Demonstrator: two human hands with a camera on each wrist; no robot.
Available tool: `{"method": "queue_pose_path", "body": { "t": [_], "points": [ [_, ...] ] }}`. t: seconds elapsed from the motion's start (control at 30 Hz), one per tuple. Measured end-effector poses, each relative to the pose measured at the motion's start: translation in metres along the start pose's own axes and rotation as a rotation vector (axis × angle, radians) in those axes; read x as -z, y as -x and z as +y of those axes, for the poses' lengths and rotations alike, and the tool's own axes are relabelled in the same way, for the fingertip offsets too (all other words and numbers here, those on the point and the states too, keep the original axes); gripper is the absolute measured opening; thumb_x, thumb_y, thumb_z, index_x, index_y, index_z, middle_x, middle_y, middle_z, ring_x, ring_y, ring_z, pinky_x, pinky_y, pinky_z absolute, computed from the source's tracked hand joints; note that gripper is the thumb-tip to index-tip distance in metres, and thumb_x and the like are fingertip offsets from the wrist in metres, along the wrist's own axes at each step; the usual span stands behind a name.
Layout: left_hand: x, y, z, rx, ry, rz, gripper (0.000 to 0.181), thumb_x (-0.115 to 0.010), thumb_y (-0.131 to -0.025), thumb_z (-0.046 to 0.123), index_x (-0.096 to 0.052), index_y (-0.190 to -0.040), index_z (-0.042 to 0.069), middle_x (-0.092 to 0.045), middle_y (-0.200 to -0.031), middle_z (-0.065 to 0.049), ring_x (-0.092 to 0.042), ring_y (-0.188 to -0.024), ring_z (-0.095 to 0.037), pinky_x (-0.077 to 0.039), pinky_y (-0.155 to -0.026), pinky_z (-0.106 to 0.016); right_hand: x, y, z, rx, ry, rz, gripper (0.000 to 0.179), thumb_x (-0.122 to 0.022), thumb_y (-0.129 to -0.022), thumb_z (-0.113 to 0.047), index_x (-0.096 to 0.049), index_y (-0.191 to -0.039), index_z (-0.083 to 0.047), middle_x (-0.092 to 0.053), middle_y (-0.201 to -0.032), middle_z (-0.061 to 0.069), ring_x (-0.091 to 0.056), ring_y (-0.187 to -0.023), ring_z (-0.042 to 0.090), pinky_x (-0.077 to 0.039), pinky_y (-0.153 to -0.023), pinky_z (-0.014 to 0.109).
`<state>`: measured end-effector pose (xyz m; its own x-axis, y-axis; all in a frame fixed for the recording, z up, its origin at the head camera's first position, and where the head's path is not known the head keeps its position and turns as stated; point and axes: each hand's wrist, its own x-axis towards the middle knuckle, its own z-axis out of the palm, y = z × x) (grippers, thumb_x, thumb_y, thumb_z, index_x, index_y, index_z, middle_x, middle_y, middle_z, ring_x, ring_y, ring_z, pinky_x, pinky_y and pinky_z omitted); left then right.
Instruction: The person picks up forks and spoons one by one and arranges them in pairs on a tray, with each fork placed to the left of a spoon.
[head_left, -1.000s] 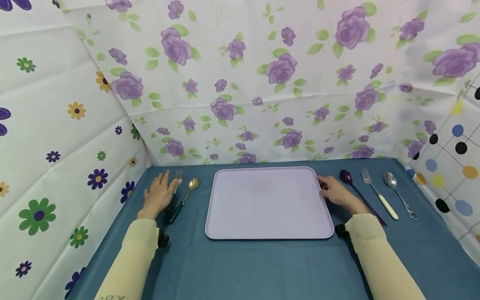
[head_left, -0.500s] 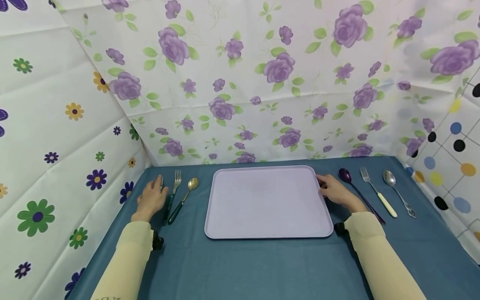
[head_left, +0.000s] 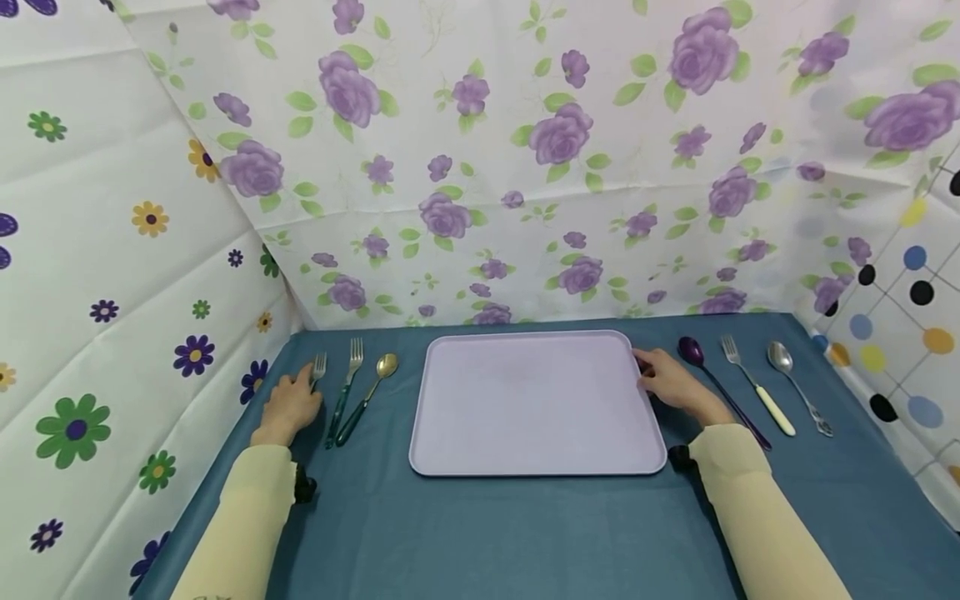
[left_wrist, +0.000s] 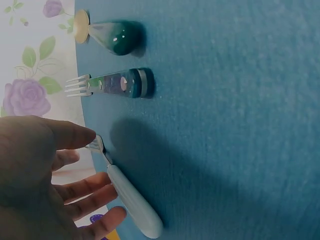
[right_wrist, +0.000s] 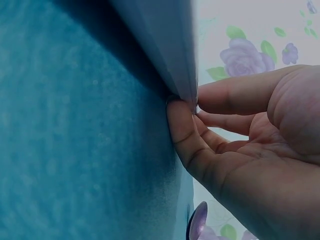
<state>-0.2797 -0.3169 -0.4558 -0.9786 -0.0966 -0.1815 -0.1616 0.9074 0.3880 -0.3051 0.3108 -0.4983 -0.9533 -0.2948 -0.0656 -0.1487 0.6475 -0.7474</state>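
Observation:
In the head view a pale lilac tray (head_left: 536, 404) lies in the middle of the blue cloth. My right hand (head_left: 672, 388) holds its right edge; the right wrist view has the thumb and fingers pinching the tray's rim (right_wrist: 172, 55). My left hand (head_left: 287, 408) is over the leftmost fork (head_left: 320, 365), whose tines show beyond the fingers. From the left wrist, that fork's pale handle (left_wrist: 134, 202) lies beside loosely spread fingers, with the fingertips right at it. To its right lie a green-handled fork (head_left: 345, 393) and a gold spoon with a green handle (head_left: 367, 400).
Right of the tray are a dark purple spoon (head_left: 720, 390), a fork with a cream handle (head_left: 757, 385) and an ornate silver spoon (head_left: 799, 388). Flower-printed cloth (head_left: 487, 167) hangs behind the table, with patterned cloth at both sides.
My left hand has moved left, from over the green-handled fork to the leftmost fork, uncovering the green-handled one. My right hand stays at the tray's edge.

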Motion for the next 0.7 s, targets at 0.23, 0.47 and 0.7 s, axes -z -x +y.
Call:
{"method": "queue_pose_path", "body": {
  "t": [0.23, 0.47, 0.7],
  "points": [
    [0.0013, -0.0002, -0.0005, 0.014, 0.003, -0.043, 0.066, -0.040, -0.105, 0.012, -0.014, -0.162, -0.008, -0.020, -0.152, -0.047, -0.026, -0.138, -0.064, -0.027, -0.111, -0.073, -0.0001, -0.0034, 0.0028, 0.007, 0.025, 0.011, 0.062, -0.052, -0.095, 0.008, -0.031, -0.151, 0.021, -0.043, -0.123, 0.037, -0.057, -0.105, 0.045, -0.057, -0.084, 0.050],
    [0.0023, 0.0028, 0.0017, 0.035, -0.021, -0.047, 0.064, -0.043, -0.105, 0.010, -0.018, -0.161, -0.008, -0.024, -0.150, -0.046, -0.031, -0.136, -0.063, -0.030, -0.109, -0.074, -0.0010, -0.0044, 0.0046, -0.005, 0.025, 0.007, 0.062, -0.053, -0.096, 0.007, -0.030, -0.153, 0.020, -0.042, -0.125, 0.036, -0.056, -0.107, 0.046, -0.057, -0.086, 0.050],
    [0.0054, 0.0091, 0.0006, 0.030, -0.048, -0.075, 0.063, -0.044, -0.102, 0.003, -0.023, -0.160, -0.007, -0.026, -0.149, -0.046, -0.034, -0.134, -0.064, -0.033, -0.106, -0.075, -0.0002, -0.0040, 0.0018, -0.016, 0.024, 0.002, 0.061, -0.053, -0.096, 0.008, -0.031, -0.152, 0.020, -0.043, -0.125, 0.037, -0.057, -0.108, 0.047, -0.057, -0.087, 0.051]
  ]
}}
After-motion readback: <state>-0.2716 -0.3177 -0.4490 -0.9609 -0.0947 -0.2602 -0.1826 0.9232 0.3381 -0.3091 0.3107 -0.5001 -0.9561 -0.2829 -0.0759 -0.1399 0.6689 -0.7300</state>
